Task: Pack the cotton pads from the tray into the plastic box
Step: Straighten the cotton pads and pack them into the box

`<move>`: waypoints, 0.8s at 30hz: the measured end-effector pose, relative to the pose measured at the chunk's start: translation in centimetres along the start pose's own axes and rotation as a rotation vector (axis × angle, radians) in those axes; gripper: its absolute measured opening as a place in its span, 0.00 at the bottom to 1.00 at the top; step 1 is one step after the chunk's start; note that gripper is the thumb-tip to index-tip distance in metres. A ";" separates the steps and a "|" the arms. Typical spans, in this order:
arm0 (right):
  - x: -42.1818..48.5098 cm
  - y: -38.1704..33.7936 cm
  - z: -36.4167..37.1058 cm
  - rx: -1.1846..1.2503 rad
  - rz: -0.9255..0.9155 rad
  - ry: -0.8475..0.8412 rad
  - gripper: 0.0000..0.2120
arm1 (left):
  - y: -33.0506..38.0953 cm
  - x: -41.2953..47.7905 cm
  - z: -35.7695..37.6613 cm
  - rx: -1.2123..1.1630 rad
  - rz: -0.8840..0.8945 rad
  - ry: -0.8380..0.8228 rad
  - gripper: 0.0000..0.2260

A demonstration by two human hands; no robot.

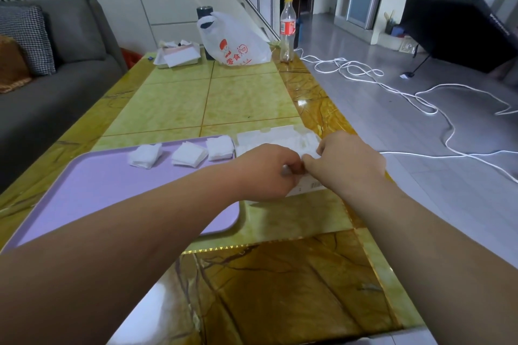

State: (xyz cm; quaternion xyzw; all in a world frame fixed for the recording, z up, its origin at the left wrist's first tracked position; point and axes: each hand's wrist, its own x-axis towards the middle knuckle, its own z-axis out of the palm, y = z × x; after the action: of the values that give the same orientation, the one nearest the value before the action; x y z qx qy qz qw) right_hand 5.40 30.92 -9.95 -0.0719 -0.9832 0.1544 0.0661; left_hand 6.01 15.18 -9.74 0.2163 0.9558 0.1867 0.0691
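A lilac tray lies on the tiled table, with three small stacks of white cotton pads along its far edge. Just right of the tray sits the clear plastic box, its far part visible beyond my hands. My left hand and my right hand meet over the box's near edge, fingers curled, and pinch it there. The hands hide the near half of the box, so whether pads lie inside cannot be told.
At the table's far end stand a white plastic bag, a dark flask behind it, a clear bottle and a white box of papers. A grey sofa is on the left. White cord and a black umbrella lie on the floor at right.
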 end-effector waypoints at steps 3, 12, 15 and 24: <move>0.2 -0.6 0.1 -0.100 0.007 -0.021 0.11 | -0.2 -0.1 0.0 -0.016 0.001 0.015 0.12; -1.0 -0.5 -0.5 -0.086 -0.069 0.035 0.13 | -1.0 0.0 1.1 -0.117 0.057 0.151 0.07; -1.2 -0.4 -0.4 -0.092 -0.068 0.053 0.11 | -1.1 -0.3 1.4 -0.145 0.052 0.199 0.05; -1.6 -3.4 -0.2 -0.037 -0.129 0.165 0.11 | -2.4 -3.9 1.7 -0.171 0.176 0.305 0.10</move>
State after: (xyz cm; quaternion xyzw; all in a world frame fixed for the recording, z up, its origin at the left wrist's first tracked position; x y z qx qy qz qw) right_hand 6.60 27.50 -8.84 -0.0223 -0.9797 0.1252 0.1551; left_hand 8.94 11.95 -12.00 0.2618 0.9131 0.3034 -0.0752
